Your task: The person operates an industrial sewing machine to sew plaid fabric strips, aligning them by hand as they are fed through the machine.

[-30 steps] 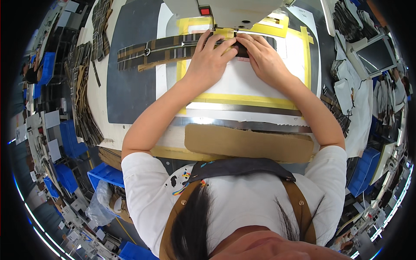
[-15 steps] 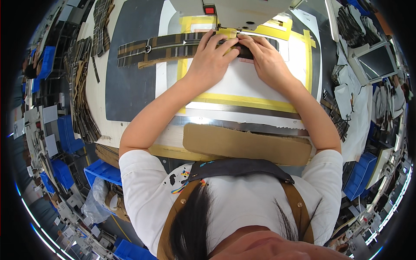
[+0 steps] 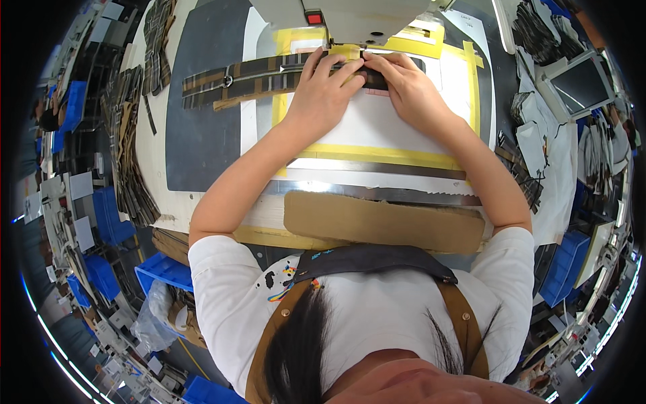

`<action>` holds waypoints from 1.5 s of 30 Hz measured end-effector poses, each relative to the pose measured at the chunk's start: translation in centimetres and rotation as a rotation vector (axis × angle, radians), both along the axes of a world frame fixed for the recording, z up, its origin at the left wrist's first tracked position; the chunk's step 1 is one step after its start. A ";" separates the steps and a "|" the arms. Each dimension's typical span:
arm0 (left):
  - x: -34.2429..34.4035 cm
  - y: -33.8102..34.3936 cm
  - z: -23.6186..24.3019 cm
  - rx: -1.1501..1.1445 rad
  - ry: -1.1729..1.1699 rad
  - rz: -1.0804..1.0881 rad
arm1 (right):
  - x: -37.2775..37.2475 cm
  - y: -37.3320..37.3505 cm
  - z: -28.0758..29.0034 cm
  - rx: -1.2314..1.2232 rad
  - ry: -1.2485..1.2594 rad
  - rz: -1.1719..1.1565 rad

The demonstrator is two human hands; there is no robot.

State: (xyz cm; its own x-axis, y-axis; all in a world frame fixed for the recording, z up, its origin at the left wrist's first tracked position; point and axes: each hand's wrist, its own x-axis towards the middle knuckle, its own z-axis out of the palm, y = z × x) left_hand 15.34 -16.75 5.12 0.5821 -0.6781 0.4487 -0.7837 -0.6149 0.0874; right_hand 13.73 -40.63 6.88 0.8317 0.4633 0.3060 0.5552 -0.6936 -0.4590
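A plaid fabric strip (image 3: pixel 202 84) with a metal zipper (image 3: pixel 262 73) along it lies crosswise at the top of the work surface. My left hand (image 3: pixel 319 97) bends its fingers over the strip's right part, close beneath the sewing machine head (image 3: pixel 363 20). Beside it, my right hand (image 3: pixel 414 91) pinches near the strip's right end, thumb and forefinger together. Both sets of fingertips nearly meet at a small yellow piece (image 3: pixel 344 51) below the machine. The fabric under the fingers is mostly covered. Toward the left end sits the zipper slider (image 3: pixel 227 81).
White sheets edged with yellow tape (image 3: pixel 377 155) lie under my hands, on a dark mat (image 3: pixel 202 151). A brown padded board (image 3: pixel 383 222) runs along the table's front. Plaid pieces (image 3: pixel 124 148) hang at the left; a small screen (image 3: pixel 575 84) stands right.
The whole view has shifted slightly, with the machine and sheets a little further left. Both hands keep nearly the same place on the plaid strip.
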 end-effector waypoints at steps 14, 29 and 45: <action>0.8 0.7 -0.2 -0.049 0.043 -0.036 | -1.7 -1.5 0.0 -0.148 -0.126 0.085; 0.3 0.8 0.4 -0.040 -0.024 -0.098 | -2.1 -2.0 0.1 -0.232 -0.135 0.104; 0.1 0.3 0.8 0.078 -0.073 -0.126 | -3.4 -8.3 0.9 -0.175 0.038 0.104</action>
